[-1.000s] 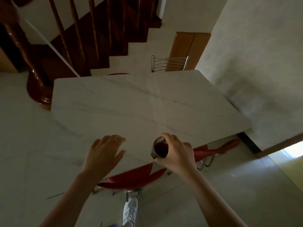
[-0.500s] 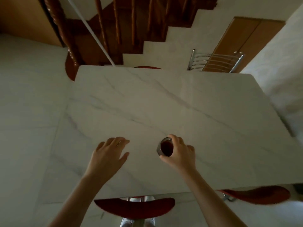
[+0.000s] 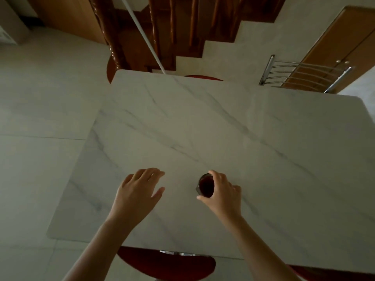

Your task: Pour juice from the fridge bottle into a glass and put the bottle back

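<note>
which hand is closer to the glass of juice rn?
Right. The right hand is wrapped around the glass over the table, thumb and fingers on its sides. The left hand is open, empty, well to the glass's left, not touching it.

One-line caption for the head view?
Right hand holds a glass of dark juice over the marble table; left hand hovers open.
</note>
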Demonstrator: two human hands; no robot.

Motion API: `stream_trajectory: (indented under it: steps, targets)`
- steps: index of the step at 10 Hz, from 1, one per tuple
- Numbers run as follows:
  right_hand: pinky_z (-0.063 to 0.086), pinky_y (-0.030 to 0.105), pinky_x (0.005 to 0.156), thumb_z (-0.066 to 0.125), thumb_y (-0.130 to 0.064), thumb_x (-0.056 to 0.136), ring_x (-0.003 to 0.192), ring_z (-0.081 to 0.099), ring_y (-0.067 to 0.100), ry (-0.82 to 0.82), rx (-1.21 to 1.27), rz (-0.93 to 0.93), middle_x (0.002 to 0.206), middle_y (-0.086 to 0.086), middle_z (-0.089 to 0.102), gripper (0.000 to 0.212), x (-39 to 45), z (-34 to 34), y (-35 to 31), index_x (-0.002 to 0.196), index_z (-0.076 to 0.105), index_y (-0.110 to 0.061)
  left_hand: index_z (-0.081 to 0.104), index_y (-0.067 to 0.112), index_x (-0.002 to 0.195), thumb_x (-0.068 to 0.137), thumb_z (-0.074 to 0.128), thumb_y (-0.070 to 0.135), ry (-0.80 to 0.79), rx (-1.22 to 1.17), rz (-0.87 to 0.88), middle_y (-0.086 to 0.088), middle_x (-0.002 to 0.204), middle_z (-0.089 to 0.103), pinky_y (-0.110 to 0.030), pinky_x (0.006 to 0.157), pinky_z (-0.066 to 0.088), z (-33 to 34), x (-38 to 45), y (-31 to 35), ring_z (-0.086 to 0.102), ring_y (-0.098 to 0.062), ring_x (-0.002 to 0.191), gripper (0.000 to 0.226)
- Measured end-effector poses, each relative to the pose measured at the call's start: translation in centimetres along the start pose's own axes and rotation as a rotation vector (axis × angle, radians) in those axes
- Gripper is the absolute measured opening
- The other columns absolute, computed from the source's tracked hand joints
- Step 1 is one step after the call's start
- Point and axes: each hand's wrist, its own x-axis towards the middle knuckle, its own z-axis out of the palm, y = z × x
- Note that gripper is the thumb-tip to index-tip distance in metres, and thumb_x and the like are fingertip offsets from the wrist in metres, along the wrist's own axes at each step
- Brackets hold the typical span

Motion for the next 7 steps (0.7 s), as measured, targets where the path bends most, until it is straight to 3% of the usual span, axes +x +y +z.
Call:
stream_trajectory:
  steps: [2,5,6,7]
  targets:
    - [0.043,0.041,0.083,0.067,-0.063,0.065,0.107,0.057,0.023,-0.017,-0.025,0.003,0.13,0.0,0.048,0.088,-0.3,0.3,0.0,0.136,0.028,-0.027,0.065,0.02,0.112,0.076,0.073,0.031,0.015,0.008,-0.013,0.005,0.108,0.067,-0.033,0.074,0.052,0.2,-1.0,-0.1,0.065,-0.016,0.096,0.038]
    - [0.034,0.046,0.099,0.064,-0.066,0.067,0.129,0.038,0.029,-0.179,-0.021,0.046,0.153,0.006,0.019,0.107,-0.2,-0.1,-0.1,0.146,0.003,-0.026,0.065,0.02,0.111,0.076,0.073,0.031,0.041,0.004,0.004,0.007,0.108,0.067,-0.03,0.074,0.051,-0.1,-2.5,-0.1,0.065,-0.014,0.096,0.038]
    - [0.032,0.046,0.099,0.063,-0.065,0.068,0.13,0.036,0.029,-0.212,-0.025,0.039,0.153,0.005,0.019,0.103,-0.1,-1.1,-0.1,0.145,0.007,-0.026,0.065,0.02,0.111,0.074,0.074,0.031,0.042,-0.011,0.016,0.007,0.107,0.067,-0.03,0.073,0.052,-0.9,-2.6,0.1,0.065,-0.013,0.095,0.039]
    - [0.032,0.042,0.098,0.057,-0.063,0.075,0.126,0.04,0.025,-0.167,-0.049,0.009,0.145,0.0,0.034,0.079,-0.1,-3.1,-0.7,0.139,0.029,-0.027,0.065,0.022,0.111,0.075,0.074,0.032,0.061,-0.021,0.025,0.008,0.107,0.067,-0.03,0.074,0.052,-2.0,-2.5,0.3,0.065,-0.013,0.095,0.039]
